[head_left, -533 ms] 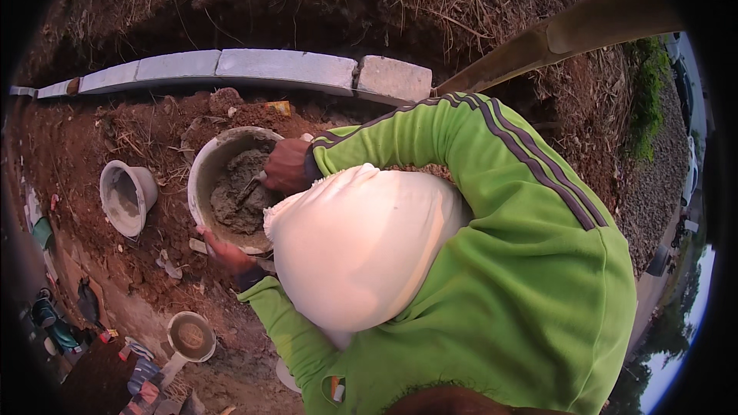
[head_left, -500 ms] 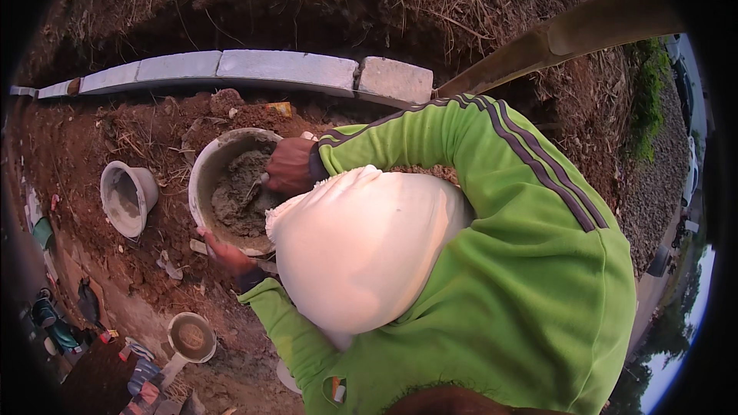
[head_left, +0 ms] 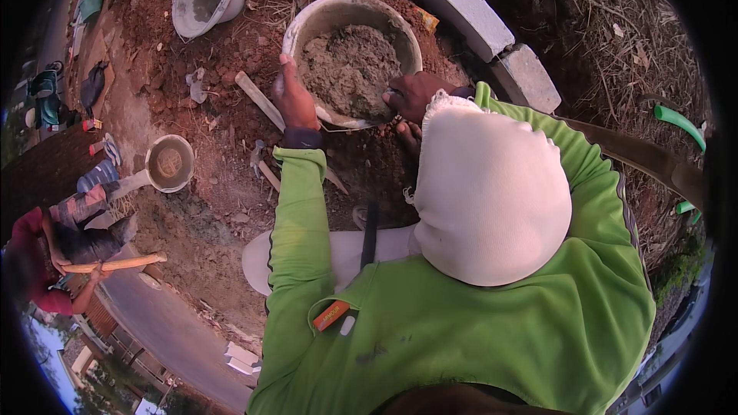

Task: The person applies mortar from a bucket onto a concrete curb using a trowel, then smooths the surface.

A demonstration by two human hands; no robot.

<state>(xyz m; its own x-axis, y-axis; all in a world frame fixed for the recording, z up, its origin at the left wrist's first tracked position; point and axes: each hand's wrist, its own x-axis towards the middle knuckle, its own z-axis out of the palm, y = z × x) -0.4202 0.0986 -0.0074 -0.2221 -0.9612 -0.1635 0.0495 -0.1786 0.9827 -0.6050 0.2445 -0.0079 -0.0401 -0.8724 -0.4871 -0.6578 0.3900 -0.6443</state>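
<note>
A wide round bucket of wet grey-brown mortar stands on the soil in front of me. My left hand grips its left rim, thumb on top. At the right rim my right hand is closed around a trowel; only a small metal part shows, and its blade is hidden. Bare toes lie just below that hand. My bent knee in cream cloth rises close beside my right forearm. Left of the bucket lies a wooden handle, with a hammer below it.
An empty bucket stands to the upper left; a long-handled round scoop lies lower. Pale blocks form a row at upper right, beside a trench. At far left a person holds a wooden handle. A green pipe lies far right.
My view has turned, so the block row has swung to the upper right and the bucket sits higher. My left hand still holds the rim; my right hand is now at the mortar's lower right edge.
</note>
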